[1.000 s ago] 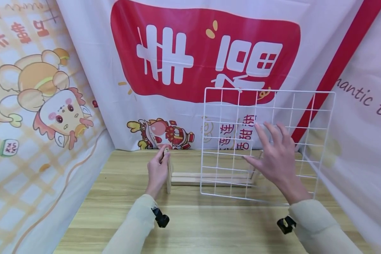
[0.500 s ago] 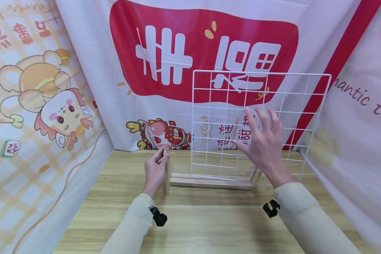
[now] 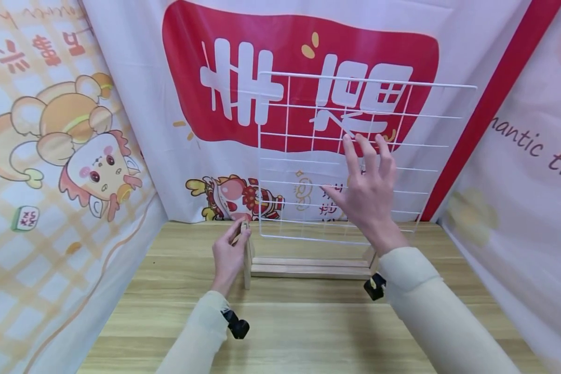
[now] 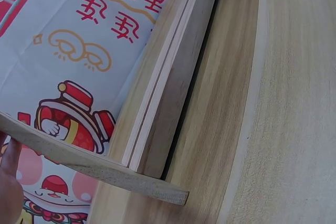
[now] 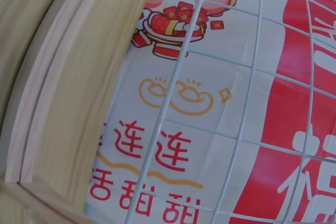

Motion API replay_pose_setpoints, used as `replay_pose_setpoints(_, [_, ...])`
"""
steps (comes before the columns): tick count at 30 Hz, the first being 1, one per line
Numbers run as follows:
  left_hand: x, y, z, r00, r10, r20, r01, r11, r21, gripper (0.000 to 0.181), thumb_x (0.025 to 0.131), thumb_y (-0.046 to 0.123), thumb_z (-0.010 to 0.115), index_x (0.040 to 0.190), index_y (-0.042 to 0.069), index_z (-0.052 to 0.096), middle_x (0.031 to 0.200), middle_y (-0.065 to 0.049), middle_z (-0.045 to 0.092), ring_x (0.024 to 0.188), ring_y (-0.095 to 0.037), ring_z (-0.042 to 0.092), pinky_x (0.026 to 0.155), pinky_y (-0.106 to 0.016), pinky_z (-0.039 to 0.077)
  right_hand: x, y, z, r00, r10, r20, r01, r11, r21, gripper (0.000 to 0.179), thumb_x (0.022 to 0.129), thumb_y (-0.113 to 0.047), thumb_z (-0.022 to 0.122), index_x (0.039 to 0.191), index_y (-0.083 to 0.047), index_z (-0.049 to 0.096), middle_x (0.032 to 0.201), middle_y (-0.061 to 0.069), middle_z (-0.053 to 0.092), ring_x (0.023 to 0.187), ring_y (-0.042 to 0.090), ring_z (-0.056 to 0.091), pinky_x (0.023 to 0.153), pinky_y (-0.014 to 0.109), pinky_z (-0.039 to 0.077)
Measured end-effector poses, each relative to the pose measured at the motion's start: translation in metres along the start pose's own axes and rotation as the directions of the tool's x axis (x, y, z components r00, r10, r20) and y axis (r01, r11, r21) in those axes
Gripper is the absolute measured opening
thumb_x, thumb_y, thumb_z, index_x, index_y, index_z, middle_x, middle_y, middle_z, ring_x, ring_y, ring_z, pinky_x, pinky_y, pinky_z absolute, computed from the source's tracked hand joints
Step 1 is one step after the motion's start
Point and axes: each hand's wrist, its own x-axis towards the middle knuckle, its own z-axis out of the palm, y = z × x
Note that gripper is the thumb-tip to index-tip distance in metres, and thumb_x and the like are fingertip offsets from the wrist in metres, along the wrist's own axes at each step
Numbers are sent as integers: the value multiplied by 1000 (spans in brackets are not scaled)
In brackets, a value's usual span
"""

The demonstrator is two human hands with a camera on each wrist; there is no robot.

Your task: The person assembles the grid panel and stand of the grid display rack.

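My left hand (image 3: 228, 257) pinches the top of the left upright (image 3: 247, 270) of a pale wooden stand. Between two uprights runs the stand's low grooved base (image 3: 310, 269), its slot plain in the left wrist view, where the left upright (image 4: 105, 169) crosses the base's end. A white wire grid panel (image 3: 355, 78) hangs raised above and behind the base, held by the spread fingers and thumb of my right hand (image 3: 369, 195). The panel's lower edge is apart from the groove. In the right wrist view, grid wires (image 5: 177, 77) pass beside the wooden base (image 5: 73, 77).
The stand rests on a wood-grain table (image 3: 299, 322). A printed cloth (image 3: 149, 104) with a red banner hangs close behind it. More cloth walls, a patterned one (image 3: 42, 249) on the left and a pale one (image 3: 519, 208) on the right, flank the table.
My right hand has moved left and up, carrying the grid panel from in front of the stand's right part to above its base. The left hand stays on the upright.
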Motion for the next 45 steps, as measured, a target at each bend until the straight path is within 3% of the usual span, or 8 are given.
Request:
replay_pose_setpoints(7, [-1,-1,2,1000,-8,-6,8,1000,-7,45,100,20,76,144,21,67,145,-15,67,125,-33,72,96,-29,64,8,-13,9,998,27,-61,-26,999,29,106,85,-53,83,169,-19,29,165,17,42,159,40,28,131,63,28])
replay_pose_setpoints(13, [-1,-2,3,1000,1,-6,-1,1000,2,45,101,20,74,145,19,66,146,-16,66,127,-32,71,93,-20,62,13,-24,15,993,21,-114,-16,999,43,96,87,-52,81,165,-16,38,164,16,43,158,39,29,131,64,28])
replay_pose_setpoints(17, [-1,-1,3,1000,4,8,-4,1000,-4,45,101,21,74,145,20,66,148,-15,66,130,-31,70,96,-21,61,17,-29,17,990,14,-143,-9,999,32,92,87,-51,81,163,-16,41,163,15,44,157,38,30,131,65,28])
replay_pose_setpoints(22, [-1,0,5,1000,11,10,-11,1000,-3,45,100,23,75,144,21,66,148,-16,65,131,-33,69,100,-26,60,21,-32,18,988,7,-152,-3,1000,27,90,89,-50,79,163,-17,40,163,15,44,157,38,30,131,65,27])
replay_pose_setpoints(29, [-1,-4,8,999,31,-8,-32,999,-10,48,100,18,74,146,12,63,150,-15,63,138,-34,64,105,-30,58,24,-36,22,987,-3,-161,10,999,42,90,89,-50,79,163,-17,40,163,15,45,158,38,30,131,65,28])
replay_pose_setpoints(35, [0,-3,8,999,40,-6,-40,999,-23,43,100,20,75,143,19,67,149,-12,65,134,-32,67,102,-25,59,24,-35,28,990,-6,-141,10,1000,27,94,88,-51,80,165,-18,37,161,16,46,158,38,30,129,68,29])
replay_pose_setpoints(45, [2,1,7,1000,25,-10,-25,1000,-16,44,100,22,75,144,20,67,149,-14,65,134,-32,68,102,-27,59,27,-31,34,992,-12,-128,11,1000,-8,94,88,-53,78,165,-18,37,161,15,46,157,37,32,128,70,31])
